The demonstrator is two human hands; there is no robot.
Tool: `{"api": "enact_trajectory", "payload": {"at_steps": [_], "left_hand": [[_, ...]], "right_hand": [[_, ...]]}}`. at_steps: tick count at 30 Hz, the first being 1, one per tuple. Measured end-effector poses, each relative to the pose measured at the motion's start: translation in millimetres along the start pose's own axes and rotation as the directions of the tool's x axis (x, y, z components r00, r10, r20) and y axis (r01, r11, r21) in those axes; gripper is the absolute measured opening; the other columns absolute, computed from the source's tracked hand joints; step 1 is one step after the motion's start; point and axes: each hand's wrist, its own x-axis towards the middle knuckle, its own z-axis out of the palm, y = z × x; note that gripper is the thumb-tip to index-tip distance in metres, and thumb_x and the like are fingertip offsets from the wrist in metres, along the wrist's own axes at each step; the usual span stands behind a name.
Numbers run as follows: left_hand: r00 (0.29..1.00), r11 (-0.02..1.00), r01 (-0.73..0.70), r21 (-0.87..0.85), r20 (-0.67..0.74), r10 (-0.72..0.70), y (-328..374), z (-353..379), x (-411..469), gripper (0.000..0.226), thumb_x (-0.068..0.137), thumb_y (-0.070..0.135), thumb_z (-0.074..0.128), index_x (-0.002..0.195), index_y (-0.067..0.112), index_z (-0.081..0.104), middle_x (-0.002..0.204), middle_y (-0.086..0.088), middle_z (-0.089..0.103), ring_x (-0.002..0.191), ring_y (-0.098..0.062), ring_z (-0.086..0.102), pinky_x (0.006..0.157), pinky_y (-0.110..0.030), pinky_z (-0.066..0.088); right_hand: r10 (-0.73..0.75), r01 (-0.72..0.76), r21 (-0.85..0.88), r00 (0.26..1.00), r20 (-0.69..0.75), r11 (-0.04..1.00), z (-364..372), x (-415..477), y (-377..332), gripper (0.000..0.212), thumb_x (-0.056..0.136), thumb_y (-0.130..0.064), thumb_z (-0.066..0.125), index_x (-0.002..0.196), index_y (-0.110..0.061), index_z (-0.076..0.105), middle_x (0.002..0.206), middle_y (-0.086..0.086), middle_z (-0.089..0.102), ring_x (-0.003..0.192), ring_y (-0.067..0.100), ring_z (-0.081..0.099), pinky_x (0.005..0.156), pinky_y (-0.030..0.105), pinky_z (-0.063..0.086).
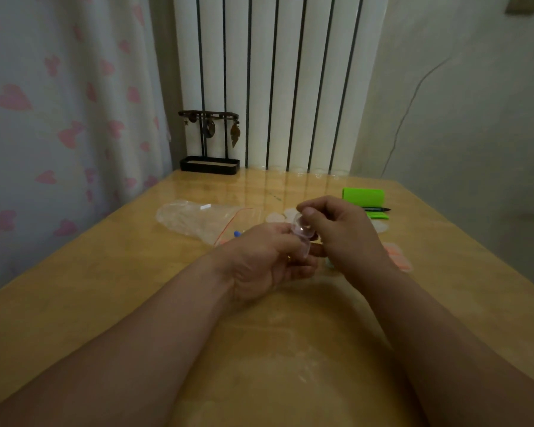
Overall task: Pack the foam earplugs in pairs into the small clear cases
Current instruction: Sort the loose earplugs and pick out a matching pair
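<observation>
At frame centre, your left hand grips a small clear rounded plastic case above the glossy wooden desk; your right hand pinches its raised lid. Its contents are too blurred to tell.

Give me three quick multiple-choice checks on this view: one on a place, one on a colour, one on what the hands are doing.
1. Where is the earring stand?
A) far left corner of the table
B) near right edge
C) on the floor

2. What colour is the block at the far right?
A) red
B) green
C) white

3. What do the hands hold?
A) nothing
B) a cup each
C) one clear case between them

Answers:
1 A, it stands at the far end, beside the curtain.
2 B, it is bright green.
3 C, the left hand and right hand both pinch it.
</observation>
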Motion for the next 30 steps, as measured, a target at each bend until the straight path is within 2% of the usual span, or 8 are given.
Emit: {"api": "enact_trajectory", "payload": {"at_steps": [2,4,6,8,12,15,22,30], "left_hand": [[1.0,1.0,0.019,0.006,0.009,-0.02,1.6,-1.2,-1.0,0.038,0.104,-0.001,0.042,0.14,0.004,0.054,0.091,-0.008,0.06,0.069,-0.013,0.051,0.059,-0.023,0.043],[0.999,0.999,0.029,-0.03,-0.027,-0.03,5.4,-4.1,-1.7,0.035,0.111,0.023,0.042,0.139,0.008,0.057,0.082,-0.003,0.055,0.064,-0.012,0.046,0.054,-0.023,0.033],[0.991,0.995,-0.02,-0.099,-0.135,0.006,11.0,-11.2,0.2,0.05,0.114,0.046,0.04,0.133,0.006,0.064,0.08,-0.002,0.057,0.062,-0.013,0.047,0.052,-0.023,0.029],[0.964,0.972,-0.126,-0.197,-0.256,0.073,17.8,-21.4,2.7,0.056,0.113,0.054,0.04,0.128,0.007,0.067,0.081,-0.002,0.06,0.061,-0.012,0.048,0.053,-0.024,0.031],[0.923,0.857,-0.318,-0.406,-0.339,0.181,26.6,-35.0,1.0,0.049,0.112,0.052,0.043,0.126,0.009,0.064,0.087,-0.005,0.065,0.068,-0.014,0.053,0.061,-0.025,0.039],[0.914,0.814,-0.35,-0.464,-0.359,0.188,27.0,-36.4,0.8,0.047,0.113,0.052,0.043,0.124,0.01,0.062,0.091,-0.008,0.065,0.069,-0.015,0.053,0.063,-0.026,0.04],[0.904,0.821,-0.345,-0.454,-0.396,0.161,27.5,-46.3,2.6,0.043,0.113,0.054,0.042,0.112,0.017,0.062,0.078,-0.002,0.058,0.057,-0.013,0.046,0.048,-0.025,0.035],[0.918,0.867,-0.297,-0.401,-0.369,0.144,24.8,-42.3,3.2,0.045,0.113,0.054,0.04,0.113,0.016,0.062,0.078,-0.002,0.057,0.057,-0.013,0.044,0.048,-0.024,0.032]], "right_hand": [[-0.059,0.059,-0.031,0.998,0.028,0.998,3.2,0.3,0.2,0.015,0.105,-0.016,0.064,0.108,-0.019,0.078,0.095,-0.001,0.077,0.087,0.011,0.074,0.072,0.03,0.061],[-0.082,0.083,-0.047,0.996,0.032,0.995,4.2,1.0,-1.1,0.016,0.106,-0.023,0.063,0.109,-0.022,0.078,0.094,-0.005,0.078,0.089,0.008,0.072,0.077,0.029,0.057],[-0.034,0.034,-0.018,0.999,-0.002,0.999,1.9,2.3,-4.3,0.018,0.108,-0.03,0.059,0.111,-0.024,0.076,0.095,-0.007,0.078,0.09,0.008,0.071,0.075,0.028,0.053],[0.003,-0.006,-0.042,0.998,-0.059,0.999,-2.4,5.4,-3.0,0.018,0.108,-0.031,0.058,0.112,-0.025,0.075,0.097,-0.008,0.078,0.094,0.009,0.07,0.078,0.031,0.054],[-0.041,0.026,-0.223,0.997,-0.064,0.974,-3.4,7.3,3.3,0.016,0.107,-0.025,0.06,0.112,-0.024,0.075,0.097,-0.01,0.076,0.095,0.007,0.069,0.085,0.033,0.057],[-0.076,0.082,-0.404,0.997,0.031,0.911,0.0,4.9,5.8,0.014,0.105,-0.021,0.064,0.111,-0.026,0.075,0.101,-0.015,0.07,0.097,0.002,0.065,0.079,0.019,0.049],[-0.042,0.092,-0.512,0.993,0.108,0.854,4.3,1.3,8.7,0.021,0.104,-0.015,0.063,0.115,-0.029,0.074,0.112,-0.013,0.068,0.105,0.005,0.061,0.09,0.022,0.046],[-0.042,0.172,-0.687,0.978,0.202,0.706,9.5,0.5,13.2,0.034,0.104,-0.019,0.06,0.133,-0.031,0.069,0.12,-0.007,0.067,0.106,0.012,0.06,0.093,0.034,0.053]]}}
